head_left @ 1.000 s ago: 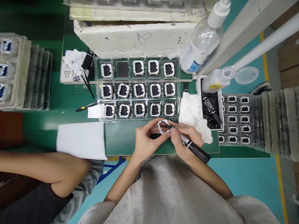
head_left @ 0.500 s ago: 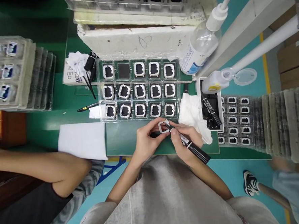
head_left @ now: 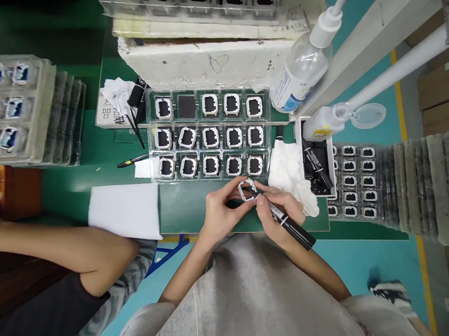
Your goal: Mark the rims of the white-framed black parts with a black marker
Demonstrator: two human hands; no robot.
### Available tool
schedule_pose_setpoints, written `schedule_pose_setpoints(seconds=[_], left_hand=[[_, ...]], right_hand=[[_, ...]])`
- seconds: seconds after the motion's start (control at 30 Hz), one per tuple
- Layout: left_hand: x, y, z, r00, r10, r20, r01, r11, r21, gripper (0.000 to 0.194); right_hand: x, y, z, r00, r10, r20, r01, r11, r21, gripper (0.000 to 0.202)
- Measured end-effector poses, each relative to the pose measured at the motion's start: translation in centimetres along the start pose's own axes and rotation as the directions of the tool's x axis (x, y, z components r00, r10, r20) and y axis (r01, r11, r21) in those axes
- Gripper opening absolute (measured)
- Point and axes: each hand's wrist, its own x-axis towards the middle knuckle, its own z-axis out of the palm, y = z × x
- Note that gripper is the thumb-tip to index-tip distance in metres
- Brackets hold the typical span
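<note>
Beneath our hands and forearms spreads the broad green tabletop (head_left: pixel 181 211), the largest thing before us. Along its far side we see a long, scuffed white box (head_left: pixel 187 64), and at its left a co-worker's bare forearm (head_left: pixel 62 249). Just nearer than the box lies a clear plastic compartment tray (head_left: pixel 198 148); fourteen of its compartments hold pale frames with dark centres, and the second compartment from the left in the far row shows a dark square pad (head_left: pixel 186 107). Right of the tray stands a transparent pump bottle with a blue-and-white label (head_left: pixel 298 74); nearer to us, a crumpled white cloth (head_left: pixel 287 171) lies beside an open white-rimmed box (head_left: pixel 332 169) of black items.

Our left hand (head_left: pixel 221 214) grasps a small white rounded-square frame (head_left: pixel 242 191) between thumb and fingers, just off the tray's near edge. Our right hand (head_left: pixel 278 210) is closed around a thick black marker (head_left: pixel 297 233), its narrow end inside the frame's opening. We cannot tell whether the tip touches the inner rim.
</note>
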Motion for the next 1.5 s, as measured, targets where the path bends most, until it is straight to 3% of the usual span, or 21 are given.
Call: schedule_pose_setpoints(seconds=[0.23,0.47,0.67,0.8,0.93,1.03,1.1,1.27,1.4,1.5], left_hand=[[0.1,-0.8,-0.2,0.999,-0.017,0.034,0.018,1.0,-0.009,0.049],[0.0,-0.9,-0.3,0.999,0.006,0.037,-0.005,1.0,-0.023,0.052],[0.6,0.8,-1.4,0.992,0.111,0.055,-0.119,0.98,0.16,0.052],[3.7,2.5,-5.0,0.976,0.218,0.021,-0.208,0.894,0.397,0.055],[9.9,3.8,-9.7,0.93,0.358,-0.08,-0.229,0.737,0.636,0.073],[14.7,4.4,-12.2,0.947,0.305,-0.099,-0.11,0.599,0.793,0.068],[17.0,4.5,-13.1,0.962,0.267,-0.06,-0.093,0.523,0.847,0.063],[18.6,4.5,-13.4,0.963,0.261,0.068,-0.179,0.431,0.885,0.069],[18.5,4.5,-12.0,0.936,0.349,0.044,-0.206,0.443,0.873,0.038],[19.3,4.3,-10.1,0.948,0.318,0.002,-0.146,0.432,0.89,0.022]], right_hand=[[0.1,0.3,0.4,0.995,-0.079,-0.058,0.079,0.997,0.005,0.012],[0.3,0.0,0.2,0.996,-0.089,-0.025,0.089,0.996,0.027,0.012],[0.3,0.0,-0.4,0.987,-0.143,-0.076,0.144,0.989,0.017,0.008],[0.0,0.5,-0.6,0.986,-0.139,-0.095,0.143,0.989,0.042,0.009],[-0.3,0.9,-0.5,0.979,-0.175,-0.108,0.181,0.982,0.056,0.012],[-0.3,1.0,-0.4,0.981,-0.168,-0.096,0.174,0.983,0.063,0.017],[-0.3,0.9,-0.4,0.983,-0.157,-0.092,0.162,0.985,0.057,0.019],[-0.3,0.8,-0.5,0.984,-0.151,-0.096,0.155,0.987,0.034,0.019],[-0.3,0.7,-0.5,0.985,-0.145,-0.094,0.147,0.989,0.023,0.018],[-0.4,0.7,-0.5,0.985,-0.155,-0.08,0.157,0.987,0.019,0.017]])
